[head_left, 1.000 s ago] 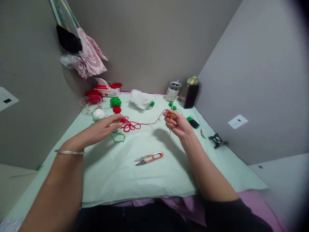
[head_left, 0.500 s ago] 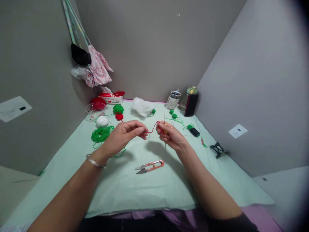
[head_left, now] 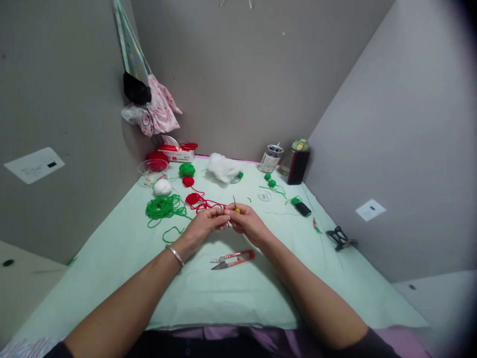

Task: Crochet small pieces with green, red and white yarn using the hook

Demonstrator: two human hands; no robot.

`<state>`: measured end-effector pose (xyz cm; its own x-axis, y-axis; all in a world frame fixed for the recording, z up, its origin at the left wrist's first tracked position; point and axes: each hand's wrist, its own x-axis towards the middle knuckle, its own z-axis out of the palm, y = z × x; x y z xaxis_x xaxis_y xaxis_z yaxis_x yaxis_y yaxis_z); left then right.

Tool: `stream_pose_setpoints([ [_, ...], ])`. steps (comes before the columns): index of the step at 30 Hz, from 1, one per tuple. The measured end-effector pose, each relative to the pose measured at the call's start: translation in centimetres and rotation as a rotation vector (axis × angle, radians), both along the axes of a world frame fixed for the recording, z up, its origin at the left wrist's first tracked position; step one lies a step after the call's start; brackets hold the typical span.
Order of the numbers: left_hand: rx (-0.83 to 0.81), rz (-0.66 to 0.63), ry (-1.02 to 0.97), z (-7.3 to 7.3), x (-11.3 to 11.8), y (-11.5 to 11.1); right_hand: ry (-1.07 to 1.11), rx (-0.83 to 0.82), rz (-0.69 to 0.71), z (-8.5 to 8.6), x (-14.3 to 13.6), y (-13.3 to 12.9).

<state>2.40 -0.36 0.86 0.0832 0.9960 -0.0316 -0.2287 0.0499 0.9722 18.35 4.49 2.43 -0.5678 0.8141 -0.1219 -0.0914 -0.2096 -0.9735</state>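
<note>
My left hand and my right hand meet over the middle of the table, fingertips touching. Between the fingertips of my left hand is red yarn, which runs back to a small red ball. A thin hook with a yellow grip stands up from my right hand, its tip pointing away from me. Just below the hands lie orange-handled thread snips, blades to the left. What the fingertips pinch is mostly hidden.
Green yarn, a white ball and a clear tub are at the left. White stuffing, a can and a black phone stand behind. A black clip lies right.
My hands have come together from apart, the left moving right and the right moving slightly left. The red yarn stretched between them no longer shows as a gap. The view has shifted slightly.
</note>
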Motion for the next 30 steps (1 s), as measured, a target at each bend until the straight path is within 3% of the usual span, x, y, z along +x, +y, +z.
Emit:
stream_pose_setpoints([
  [6, -0.041, -0.057, -0.060, -0.7, -0.7, 0.6, -0.014, -0.020, 0.041, 0.0, 0.2, 0.0],
  [14, -0.082, 0.063, -0.089, -2.2, -1.6, 1.3, -0.038, 0.061, -0.060, 0.0, 1.0, 1.0],
  [21, -0.099, 0.067, -0.107, -2.3, -1.1, 1.1, -0.116, 0.189, -0.029, -0.1, -0.1, -0.3],
  [30, -0.113, 0.080, -0.095, -2.4, -1.3, 1.1, 0.052, 0.178, -0.159, 0.4, 0.5, 0.2],
])
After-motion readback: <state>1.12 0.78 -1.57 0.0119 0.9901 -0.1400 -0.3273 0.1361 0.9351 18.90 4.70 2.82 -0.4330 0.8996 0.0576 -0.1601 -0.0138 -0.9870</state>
